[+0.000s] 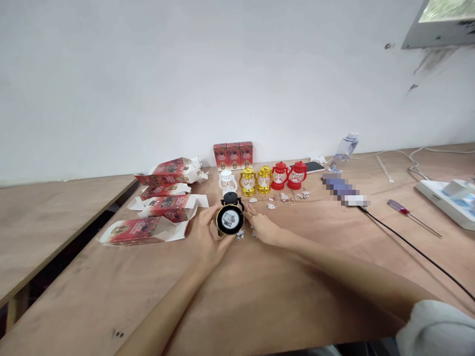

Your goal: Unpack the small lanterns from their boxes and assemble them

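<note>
My left hand [210,235] is wrapped round a small black lantern [224,199], tipped so that its round base faces me. In the base's middle shows a pale disc with a grey pattern. My right hand [264,226] is close against the lantern's right side, fingers bent together; what they pinch, if anything, is hidden. Small metal and white pieces [240,234] lie on the table under and beside my hands. Just behind stand a white lantern [227,183], two gold lanterns [248,182] and two red lanterns [297,175], all upright in a row.
Opened red boxes [135,230] lie at left, and three closed boxes [233,155] stand by the wall. To the right are a phone [312,167], a water bottle [344,151], a blurred-out device on a black cable [415,248], a screwdriver [403,207] and a power strip [441,198].
</note>
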